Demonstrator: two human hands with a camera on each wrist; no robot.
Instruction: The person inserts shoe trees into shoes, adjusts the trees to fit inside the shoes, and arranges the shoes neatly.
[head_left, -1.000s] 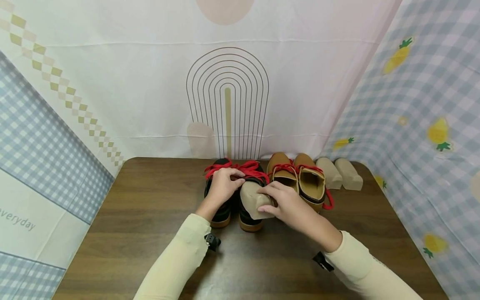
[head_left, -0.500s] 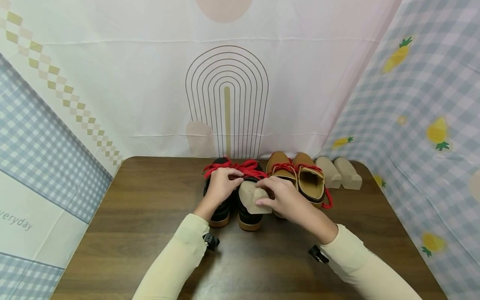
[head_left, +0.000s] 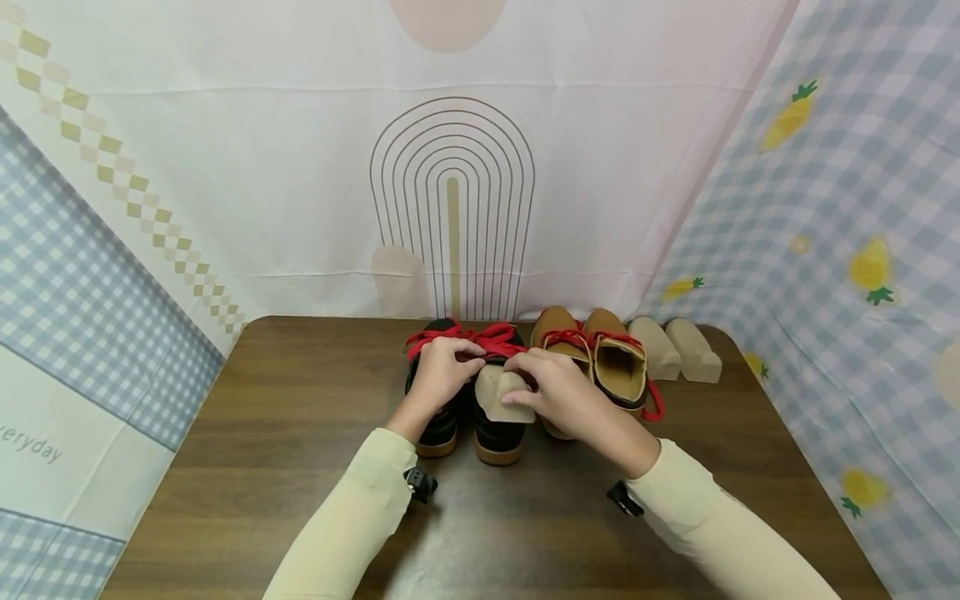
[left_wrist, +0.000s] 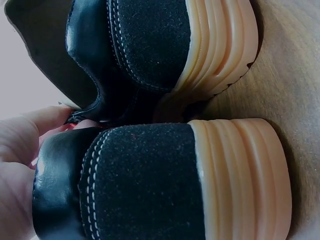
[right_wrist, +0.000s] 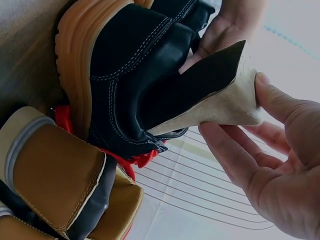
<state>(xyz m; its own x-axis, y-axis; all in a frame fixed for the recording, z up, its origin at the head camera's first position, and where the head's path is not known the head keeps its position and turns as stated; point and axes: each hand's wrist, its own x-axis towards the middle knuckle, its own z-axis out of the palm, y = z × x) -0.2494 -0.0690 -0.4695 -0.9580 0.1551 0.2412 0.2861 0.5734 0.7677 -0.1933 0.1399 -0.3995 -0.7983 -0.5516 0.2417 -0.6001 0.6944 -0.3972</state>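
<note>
Two black shoes (head_left: 498, 439) with red laces (head_left: 495, 340) and tan soles stand side by side, toes toward the back wall. My right hand (head_left: 561, 392) grips the heel end of a beige moulded shoe insert (head_left: 498, 396) between thumb and fingers. In the right wrist view, the hollow-backed insert (right_wrist: 220, 107) slants up out of the right black shoe (right_wrist: 132, 60), its front end hidden inside. Reaching over the left black shoe, my left hand (head_left: 444, 371) pinches the collar edge of the right one, also seen in the left wrist view (left_wrist: 17, 160).
Right of the black pair stand two brown shoes (head_left: 621, 367) with red laces, one lace trailing on the wooden table (head_left: 315, 433). Beyond them lie two more beige inserts (head_left: 693, 350). A patterned cloth (head_left: 300, 183) hangs behind the table, with checked cloth at both sides.
My right hand has moved forward and slightly left, and the insert sits lower and deeper in the right black shoe. My left hand stays in nearly the same place.
</note>
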